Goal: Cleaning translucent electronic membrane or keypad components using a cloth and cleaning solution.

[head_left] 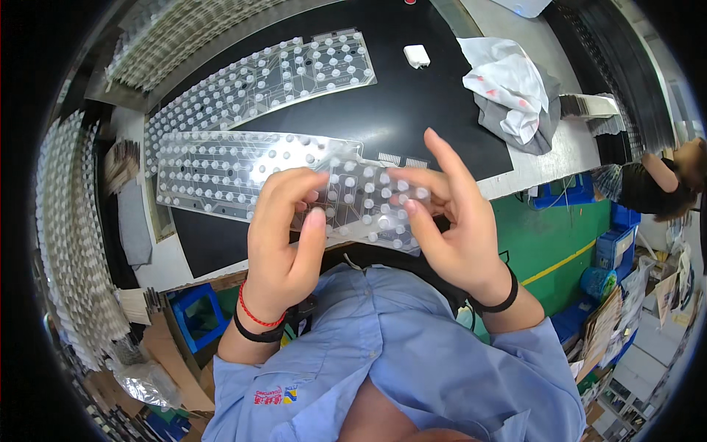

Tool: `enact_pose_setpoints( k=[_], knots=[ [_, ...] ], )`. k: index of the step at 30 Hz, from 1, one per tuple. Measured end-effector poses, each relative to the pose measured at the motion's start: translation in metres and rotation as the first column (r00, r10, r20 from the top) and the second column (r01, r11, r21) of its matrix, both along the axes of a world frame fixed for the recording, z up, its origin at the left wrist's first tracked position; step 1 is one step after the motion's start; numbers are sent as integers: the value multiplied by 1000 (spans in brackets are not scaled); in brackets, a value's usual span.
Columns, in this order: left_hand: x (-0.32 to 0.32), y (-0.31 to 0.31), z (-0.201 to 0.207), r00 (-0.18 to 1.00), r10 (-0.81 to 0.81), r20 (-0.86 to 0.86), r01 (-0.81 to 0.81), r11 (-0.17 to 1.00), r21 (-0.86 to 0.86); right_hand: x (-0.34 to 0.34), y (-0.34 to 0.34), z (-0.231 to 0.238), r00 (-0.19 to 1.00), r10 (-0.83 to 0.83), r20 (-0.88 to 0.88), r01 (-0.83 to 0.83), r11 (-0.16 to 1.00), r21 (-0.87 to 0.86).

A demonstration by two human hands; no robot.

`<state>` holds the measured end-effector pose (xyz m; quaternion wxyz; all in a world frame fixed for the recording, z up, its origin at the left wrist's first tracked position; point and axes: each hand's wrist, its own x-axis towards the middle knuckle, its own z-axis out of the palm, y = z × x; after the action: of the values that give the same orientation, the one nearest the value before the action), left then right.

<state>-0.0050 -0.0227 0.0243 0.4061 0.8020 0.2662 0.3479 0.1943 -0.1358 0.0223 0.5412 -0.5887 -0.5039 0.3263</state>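
A clear keyboard membrane sheet (213, 169), dotted with white rubber domes, lies across the near part of the black work mat, its right end reaching over the front edge. My left hand (283, 232) is curled at this sheet, with thumb and fingers closed around its middle part. At the sheet's right end, my right hand (460, 221) has thumb and bent fingers on the domed surface, while one finger points up and away. Parts of the fingertips are hidden under or behind the sheet. Farther back lies a second domed membrane sheet (258, 81), touched by neither hand.
Stacked domed sheets (77, 243) stand at the left, with more (177, 44) at the back left. A small white block (417, 56) sits on the black mat (412, 103). White and grey cloths (512, 88) lie at the right. Another person (655, 180) is at far right.
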Motion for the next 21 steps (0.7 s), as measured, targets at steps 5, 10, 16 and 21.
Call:
enact_pose_setpoints(
  k=[5, 10, 16, 21],
  knots=[
    [18, 2, -8, 997, 15, -72, -5, 991, 137, 13, 8, 6, 738, 119, 664, -349, 910, 225],
    [14, 4, -21, 998, 48, -51, -46, 998, 39, 43, 23, 62, 831, 310, 462, -327, 944, -46],
    [9, 7, -18, 999, 33, 8, -33, 997, -63, 120, 129, 42, 590, 155, 793, -40, 986, -164],
    [2, 9, -21, 1000, -15, 20, 18, 989, -150, 141, 158, 4, 485, 174, 857, -150, 982, -114]
  ],
)
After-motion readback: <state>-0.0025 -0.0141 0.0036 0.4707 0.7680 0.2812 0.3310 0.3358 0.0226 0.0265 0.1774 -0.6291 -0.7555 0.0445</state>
